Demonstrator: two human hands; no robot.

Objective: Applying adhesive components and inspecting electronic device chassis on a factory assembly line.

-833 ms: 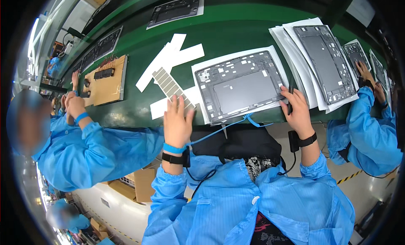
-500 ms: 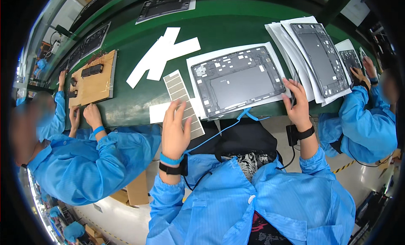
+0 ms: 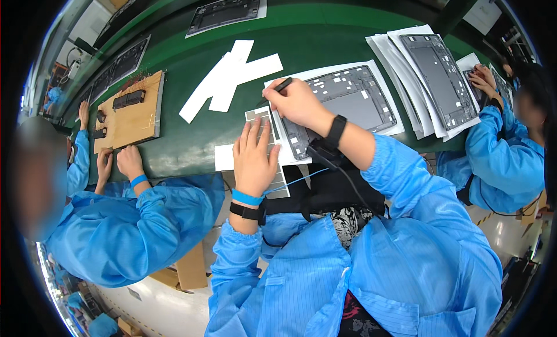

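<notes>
My left hand [image 3: 254, 157] lies with fingers spread on a long backing sheet of grey rectangular stickers [image 3: 280, 186], whose near end overhangs the table edge. Pinched in my right hand [image 3: 299, 106] is a pair of slim black tweezers [image 3: 283, 85], tips pointing down at the sheet's far end. Under my right wrist is a dark tablet housing [image 3: 354, 107] dotted with small white pieces; my hand and forearm hide its left part. The housing rests on white paper [image 3: 395, 128].
Blank white strips [image 3: 217, 84] lie crossed beyond my left hand. At right, another housing [image 3: 435, 76] tops stacked paper sheets [image 3: 400, 87]. A wooden board [image 3: 133, 125] holding black blocks sits left. Co-workers in blue coats sit on both sides; another housing [image 3: 226, 13] lies at the back.
My right hand has swung left from the housing's right edge to the sticker sheet's far end, bringing the tweezers. My left hand has shifted slightly right and flattened onto the sheet.
</notes>
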